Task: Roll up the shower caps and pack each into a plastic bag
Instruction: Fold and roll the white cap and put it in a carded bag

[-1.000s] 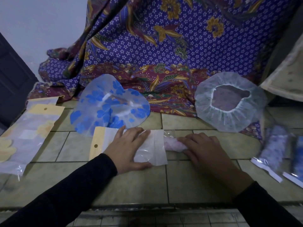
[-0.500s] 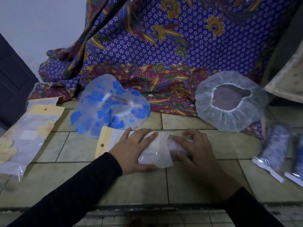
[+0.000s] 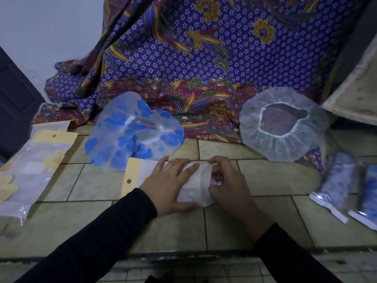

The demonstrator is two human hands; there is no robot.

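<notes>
Left hand flat on plastic bag, right hand pinching its open end.

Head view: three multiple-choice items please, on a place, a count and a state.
1. Where is the blue-flowered shower cap? A) inside a bag B) on the tiles beyond the left hand C) far right
2. How many unrolled shower caps lie open? A) one B) four C) two
3. How is the left hand? A) flat on the plastic bag B) clenched in air C) lifting a cap
Key: 1 B, it lies spread behind the bag; 2 C, the blue-flowered and the white shower cap; 3 A, straight fingers press the bag down.
</notes>
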